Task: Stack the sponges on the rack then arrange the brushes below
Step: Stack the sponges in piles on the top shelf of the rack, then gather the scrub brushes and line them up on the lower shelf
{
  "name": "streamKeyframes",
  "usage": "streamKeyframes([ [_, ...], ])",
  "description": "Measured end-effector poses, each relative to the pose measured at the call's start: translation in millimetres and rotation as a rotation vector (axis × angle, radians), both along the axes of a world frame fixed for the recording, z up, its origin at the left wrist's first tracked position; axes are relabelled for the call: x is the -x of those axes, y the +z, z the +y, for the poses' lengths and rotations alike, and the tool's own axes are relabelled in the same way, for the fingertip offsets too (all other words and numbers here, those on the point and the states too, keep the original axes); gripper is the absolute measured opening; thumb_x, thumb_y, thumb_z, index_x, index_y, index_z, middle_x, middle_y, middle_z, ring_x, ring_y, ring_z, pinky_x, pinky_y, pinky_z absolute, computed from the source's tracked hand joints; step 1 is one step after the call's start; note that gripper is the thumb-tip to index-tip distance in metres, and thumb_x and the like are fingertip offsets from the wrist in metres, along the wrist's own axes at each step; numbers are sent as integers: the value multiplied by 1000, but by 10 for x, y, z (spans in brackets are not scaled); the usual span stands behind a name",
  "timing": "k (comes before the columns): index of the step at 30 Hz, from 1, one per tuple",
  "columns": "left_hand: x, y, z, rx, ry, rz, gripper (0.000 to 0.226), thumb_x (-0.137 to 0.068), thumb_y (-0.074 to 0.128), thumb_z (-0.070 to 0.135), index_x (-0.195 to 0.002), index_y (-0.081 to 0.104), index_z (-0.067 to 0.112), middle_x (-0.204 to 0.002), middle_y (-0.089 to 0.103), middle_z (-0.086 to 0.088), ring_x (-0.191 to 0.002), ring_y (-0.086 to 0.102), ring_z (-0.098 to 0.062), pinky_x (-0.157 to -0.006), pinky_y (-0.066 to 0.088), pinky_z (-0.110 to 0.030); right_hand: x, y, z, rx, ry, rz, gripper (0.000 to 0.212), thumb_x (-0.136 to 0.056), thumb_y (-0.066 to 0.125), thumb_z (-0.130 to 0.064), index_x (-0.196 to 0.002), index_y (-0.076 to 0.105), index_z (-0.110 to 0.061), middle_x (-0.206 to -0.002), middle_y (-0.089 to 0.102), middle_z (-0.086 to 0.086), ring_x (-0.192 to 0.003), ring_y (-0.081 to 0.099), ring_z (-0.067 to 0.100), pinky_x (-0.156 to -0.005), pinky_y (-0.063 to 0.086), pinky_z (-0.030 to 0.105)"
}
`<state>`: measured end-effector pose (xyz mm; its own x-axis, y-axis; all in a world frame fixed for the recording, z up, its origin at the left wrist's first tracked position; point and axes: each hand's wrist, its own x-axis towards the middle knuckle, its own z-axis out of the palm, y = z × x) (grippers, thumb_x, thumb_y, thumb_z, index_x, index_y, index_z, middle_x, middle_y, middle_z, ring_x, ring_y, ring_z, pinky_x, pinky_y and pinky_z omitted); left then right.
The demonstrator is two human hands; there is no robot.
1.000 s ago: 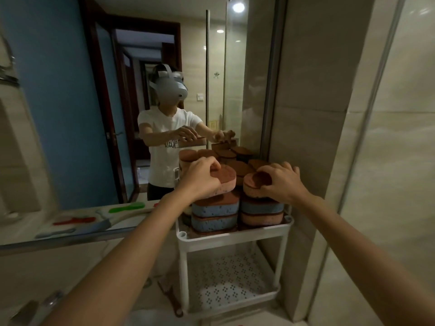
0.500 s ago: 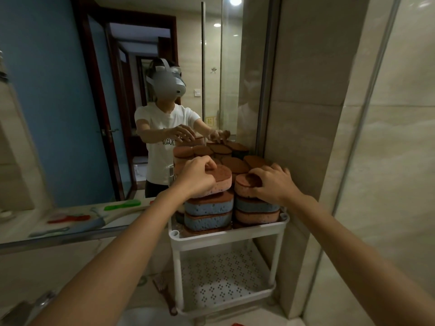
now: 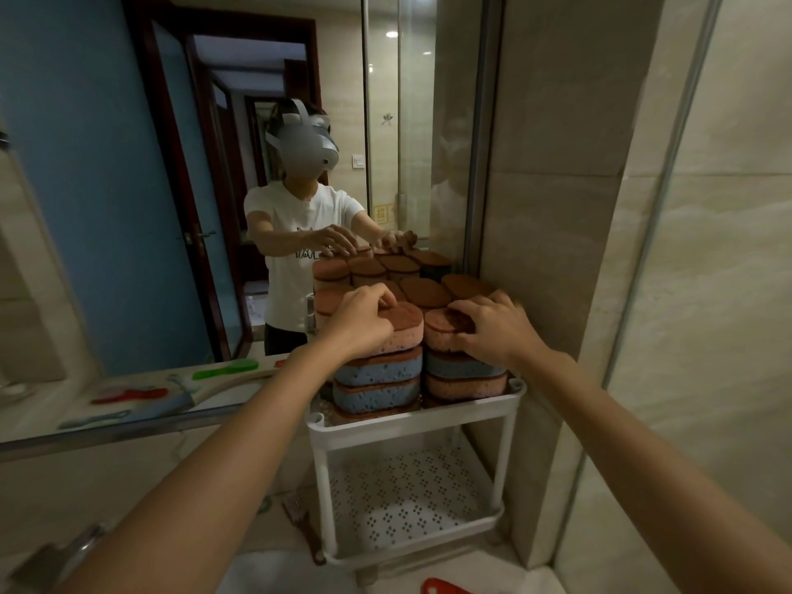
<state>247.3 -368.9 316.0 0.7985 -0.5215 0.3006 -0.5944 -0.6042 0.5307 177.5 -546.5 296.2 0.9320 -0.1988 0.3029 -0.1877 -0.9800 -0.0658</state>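
White two-tier rack (image 3: pixel 413 424) against tiled wall (image 3: pixel 557 250) — sponge stacks (image 3: pixel 377 388) on top shelf. Left hand (image 3: pixel 364 321) grips left top sponge (image 3: pixel 405 325), fingers curled over it; right hand (image 3: pixel 493 332) likewise clasps right top sponge (image 3: pixel 437 334).

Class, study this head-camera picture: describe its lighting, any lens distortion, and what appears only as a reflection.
Head view: dim, warm light mutes the sponges and white rack; the wide-angle lens bows wall edges and stretches the forearms; the mirror repeats the sponges, left hand and right hand; a ceiling light shows as a small glare spot in the reflection.
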Motion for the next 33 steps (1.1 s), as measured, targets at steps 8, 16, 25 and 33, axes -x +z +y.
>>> streamKeyframes([
  [8, 49, -191, 2, -161, -19, -169, 47, -87, 48, 9, -134, 50, 13, -138, 46, -6, -130, 40, -25, -113, 28, -38, 31, -86, 9, 95, 24, -76, 51, -92, 44, -36, -143, 36, -28, -142, 43, 2, -127, 34, 28, -102, 31, 38],
  [16, 193, -259, 72, -247, -30, -251, 52, -93, 36, 19, -145, 32, 14, -155, 26, -2, -145, 16, -15, -114, -17, -47, 88, -316, 179, 95, 21, -235, 54, -86, 38, -27, -138, 45, -15, -141, 46, 11, -134, 35, 31, -118, 9, 43],
  [25, 549, -473, 255, 286, 87, -350, 33, -84, 45, 7, -112, 64, 7, -119, 60, -8, -116, 52, -24, -119, 13, -44, 427, -726, 775, -174, 281, -688, 34, -72, 43, -10, -96, 65, -1, -107, 62, 19, -96, 60, 30, -81, 50, 36],
  [33, 1200, -1919, 627, 308, 184, 98, 31, -81, 45, 5, -103, 67, 3, -110, 64, -14, -103, 59, -27, -89, 40, -26, 992, -2010, 1191, -481, 293, -331, 36, -74, 45, -10, -103, 65, 1, -103, 62, 20, -88, 60, 28, -73, 46, 34],
])
